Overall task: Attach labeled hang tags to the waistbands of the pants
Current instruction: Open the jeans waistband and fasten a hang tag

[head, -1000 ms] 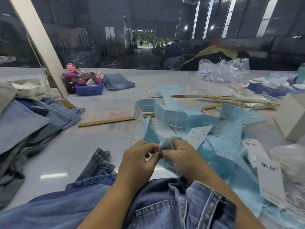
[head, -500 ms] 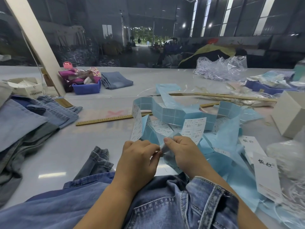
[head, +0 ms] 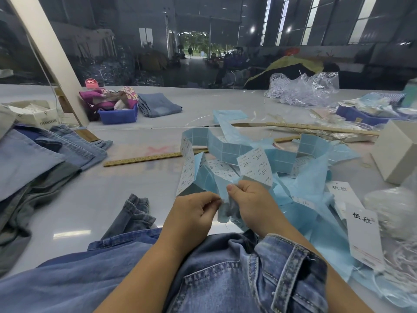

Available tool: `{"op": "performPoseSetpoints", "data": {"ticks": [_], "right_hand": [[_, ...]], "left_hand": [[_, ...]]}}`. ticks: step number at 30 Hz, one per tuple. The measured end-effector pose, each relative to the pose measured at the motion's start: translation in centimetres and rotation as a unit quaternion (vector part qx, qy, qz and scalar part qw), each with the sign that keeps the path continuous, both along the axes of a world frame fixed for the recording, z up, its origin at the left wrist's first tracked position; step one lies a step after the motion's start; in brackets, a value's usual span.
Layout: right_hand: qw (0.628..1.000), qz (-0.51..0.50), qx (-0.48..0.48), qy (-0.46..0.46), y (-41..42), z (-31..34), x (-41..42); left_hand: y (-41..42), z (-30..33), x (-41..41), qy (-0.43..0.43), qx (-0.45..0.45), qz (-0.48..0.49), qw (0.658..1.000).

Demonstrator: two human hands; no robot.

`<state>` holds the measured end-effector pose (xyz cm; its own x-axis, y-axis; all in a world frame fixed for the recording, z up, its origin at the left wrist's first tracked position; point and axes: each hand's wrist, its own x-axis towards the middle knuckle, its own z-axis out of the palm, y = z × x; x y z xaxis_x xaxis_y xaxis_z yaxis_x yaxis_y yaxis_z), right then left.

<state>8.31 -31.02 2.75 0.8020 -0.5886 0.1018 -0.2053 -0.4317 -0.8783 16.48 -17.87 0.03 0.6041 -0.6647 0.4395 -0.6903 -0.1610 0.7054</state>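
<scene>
Higher now: "110" label strip [head: 255,168]

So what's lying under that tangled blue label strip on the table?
Under the blue label strip lie a wooden ruler, looser blue backing paper and part of a white hang tag. Whatever else sits beneath the pile is covered.

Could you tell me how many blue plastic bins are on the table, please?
2. One blue bin sits far left beside the slanted post, holding pink cloth. The other is far right, heaped with papers. Clutter may hide more.
</scene>
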Motion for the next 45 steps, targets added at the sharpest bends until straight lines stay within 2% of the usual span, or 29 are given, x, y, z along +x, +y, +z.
{"op": "performPoseSetpoints", "data": {"ticks": [3, 7, 15, 17, 19, 21, 23, 27, 31, 34, 36, 38, 39, 41, 45], "right_hand": [[0.999, -0.02, -0.045, 0.013, -0.2, 0.0, -0.1], [0.996, -0.039, -0.075, 0.035, -0.4, -0.1, -0.3], [0.987, -0.055, -0.101, 0.108, -1.2, -0.2, -0.9], [0.99, -0.053, -0.09, 0.091, -1.3, 0.0, -1.5], [0.996, -0.041, -0.071, 0.046, -1.3, 0.2, -2.1], [0.998, -0.035, -0.054, 0.001, -1.3, 0.5, -2.7], [0.998, -0.028, -0.043, -0.028, -1.3, 0.6, -3.3], [0.998, -0.018, -0.046, -0.033, -1.6, 0.5, -3.9], [0.998, -0.024, -0.051, 0.041, -2.3, 0.6, -4.0], [0.991, -0.059, -0.062, 0.098, -2.9, 0.7, -4.0], [0.987, -0.078, -0.07, 0.12, -3.0, 1.2, -4.6], [0.985, -0.124, -0.09, 0.085, -3.0, 1.9, -5.8], [0.985, -0.15, -0.084, 0.034, -3.0, 2.3, -6.7], [0.983, -0.165, -0.012, -0.076, -3.3, 3.0, -9.0], [0.943, -0.152, 0.229, -0.189, -5.0, 3.7, -14.6]], "left_hand": [[0.0, -0.1, 0.3, 0.066, -0.025, 0.04, 0.997], [0.4, 0.8, 0.6, 0.093, -0.068, 0.085, 0.99], [1.8, 4.4, -1.0, 0.002, -0.118, 0.137, 0.984], [1.7, 4.9, -1.4, -0.009, -0.086, 0.133, 0.987], [1.4, 5.0, -2.1, -0.015, 0.02, 0.107, 0.994], [1.1, 4.6, -2.9, -0.024, 0.136, 0.085, 0.987], [0.9, 4.4, -3.5, -0.048, 0.162, 0.086, 0.982], [1.1, 4.7, -3.6, -0.087, 0.101, 0.13, 0.982], [2.0, 7.5, -3.2, -0.07, 0.063, 0.159, 0.983], [2.5, 10.4, -3.4, -0.076, -0.007, 0.185, 0.98], [2.0, 11.4, -4.7, -0.108, -0.003, 0.186, 0.977], [0.7, 11.7, -6.7, -0.128, -0.001, 0.171, 0.977], [-0.2, 11.6, -7.7, -0.129, -0.004, 0.16, 0.979], [-2.3, 11.5, -9.6, -0.116, 0.003, 0.137, 0.984], [-6.4, 10.9, -13.5, -0.077, 0.038, 0.063, 0.994]]}}
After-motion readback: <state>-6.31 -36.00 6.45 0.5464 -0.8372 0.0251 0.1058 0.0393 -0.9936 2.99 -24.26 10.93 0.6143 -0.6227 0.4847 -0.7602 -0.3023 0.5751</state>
